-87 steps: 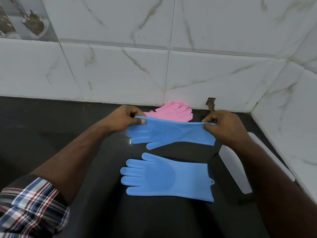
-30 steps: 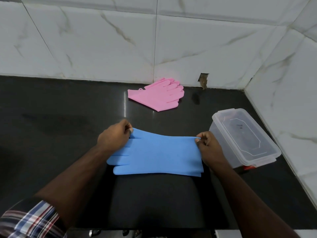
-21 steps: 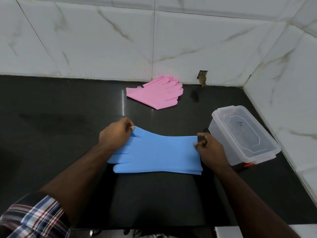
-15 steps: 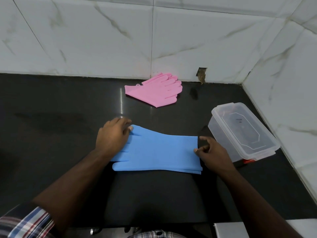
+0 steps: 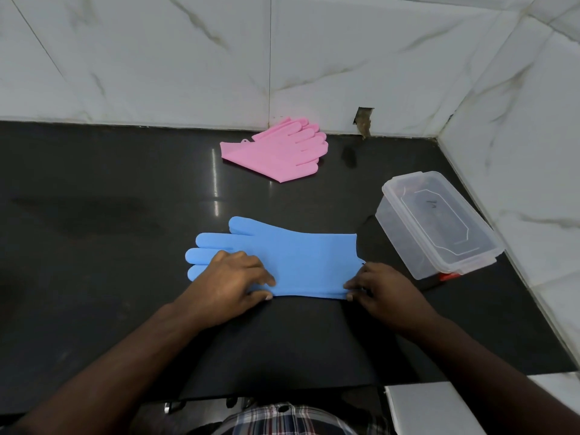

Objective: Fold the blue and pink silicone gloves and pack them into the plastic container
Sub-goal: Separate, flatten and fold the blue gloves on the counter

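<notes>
a dark, glossy tabletop [image 5: 94, 189] runs into a tiled corner. on it lie the blue gloves [image 5: 298, 259] stacked flat near the front edge, the pink gloves [image 5: 276, 152] by the back wall, and a lidded clear plastic container [image 5: 436, 224] at the right.

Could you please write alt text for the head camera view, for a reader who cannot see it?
A person's left hand and right hand grip the near edge of stacked blue gloves on a black counter. Pink gloves lie by the wall; a lidded plastic container sits right.
</notes>
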### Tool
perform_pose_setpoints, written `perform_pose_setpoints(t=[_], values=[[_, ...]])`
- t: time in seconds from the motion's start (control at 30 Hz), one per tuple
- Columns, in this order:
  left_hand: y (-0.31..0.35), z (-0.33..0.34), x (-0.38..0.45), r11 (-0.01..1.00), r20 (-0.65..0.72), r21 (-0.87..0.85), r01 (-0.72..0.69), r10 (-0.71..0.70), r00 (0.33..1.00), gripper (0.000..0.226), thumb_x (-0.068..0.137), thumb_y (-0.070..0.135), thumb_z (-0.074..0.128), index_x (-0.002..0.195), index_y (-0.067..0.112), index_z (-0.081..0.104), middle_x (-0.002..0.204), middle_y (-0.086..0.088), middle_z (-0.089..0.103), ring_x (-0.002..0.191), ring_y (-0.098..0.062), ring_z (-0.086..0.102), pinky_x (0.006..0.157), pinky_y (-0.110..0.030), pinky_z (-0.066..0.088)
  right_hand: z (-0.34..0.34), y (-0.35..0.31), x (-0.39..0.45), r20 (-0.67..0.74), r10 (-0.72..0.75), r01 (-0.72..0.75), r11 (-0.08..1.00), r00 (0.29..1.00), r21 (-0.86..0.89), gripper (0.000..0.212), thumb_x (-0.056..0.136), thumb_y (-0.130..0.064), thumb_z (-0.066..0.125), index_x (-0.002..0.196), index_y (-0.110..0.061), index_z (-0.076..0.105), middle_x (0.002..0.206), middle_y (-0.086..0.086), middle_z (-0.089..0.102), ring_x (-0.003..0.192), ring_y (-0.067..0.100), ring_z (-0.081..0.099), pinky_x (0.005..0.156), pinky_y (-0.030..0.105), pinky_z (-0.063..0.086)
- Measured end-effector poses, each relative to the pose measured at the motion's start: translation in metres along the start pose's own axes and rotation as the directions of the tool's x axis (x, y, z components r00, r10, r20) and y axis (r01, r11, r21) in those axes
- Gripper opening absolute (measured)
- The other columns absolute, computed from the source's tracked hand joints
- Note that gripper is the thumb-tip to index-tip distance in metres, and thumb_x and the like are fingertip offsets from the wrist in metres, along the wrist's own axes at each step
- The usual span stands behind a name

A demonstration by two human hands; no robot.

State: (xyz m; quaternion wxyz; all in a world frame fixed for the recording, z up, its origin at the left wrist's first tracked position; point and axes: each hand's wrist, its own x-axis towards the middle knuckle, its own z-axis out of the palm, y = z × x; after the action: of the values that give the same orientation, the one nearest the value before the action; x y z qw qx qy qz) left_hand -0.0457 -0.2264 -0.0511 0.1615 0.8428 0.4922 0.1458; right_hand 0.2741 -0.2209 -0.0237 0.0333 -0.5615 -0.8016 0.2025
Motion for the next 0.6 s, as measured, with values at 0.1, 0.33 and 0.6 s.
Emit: perform_pose_setpoints(t=[0.1,0.33,0.6], values=[[0.004,-0.001,-0.001,1.000,-0.018,0.001,0.004,-0.004,1.000,0.038,0.086,0.056,0.044,0.100,0.038,0.074,0.094,0.018,0.067,0.091,-0.007,0.063,0.077,-0.031,0.035,0.001,-0.003,-0.006,-0.154,-0.027,0.026,1.000,0.988,-0.006,0.013,0.087,-0.027,0.072,0.100,-0.026,0.074,0.095,-0.013,0.060,0.092,0.005,0.055,0.078,0.022,0.048],[0.005,0.001,-0.008,1.000,-0.037,0.019,-0.001,0.002,0.999,0.032,0.089,0.054,0.047,0.098,0.039,0.073,0.090,0.020,0.065,0.085,-0.003,0.058,0.076,-0.031,0.036,0.013,0.003,-0.017,-0.020,-0.053,0.052,0.998,0.998,-0.033,0.029,0.091,-0.045,0.063,0.115,-0.029,0.072,0.110,-0.011,0.061,0.103,0.002,0.049,0.086,0.019,0.042],[0.016,0.000,0.017,0.993,-0.185,0.118,0.013,0.009,0.983,0.035,0.092,0.047,0.047,0.114,0.030,0.069,0.114,0.013,0.066,0.110,-0.014,0.059,0.092,-0.040,0.040,0.018,-0.012,0.014,-0.298,0.084,-0.087,0.996,0.951,0.002,0.032,0.092,-0.032,0.064,0.122,-0.020,0.068,0.125,0.002,0.063,0.115,0.020,0.057,0.096,0.032,0.045]])
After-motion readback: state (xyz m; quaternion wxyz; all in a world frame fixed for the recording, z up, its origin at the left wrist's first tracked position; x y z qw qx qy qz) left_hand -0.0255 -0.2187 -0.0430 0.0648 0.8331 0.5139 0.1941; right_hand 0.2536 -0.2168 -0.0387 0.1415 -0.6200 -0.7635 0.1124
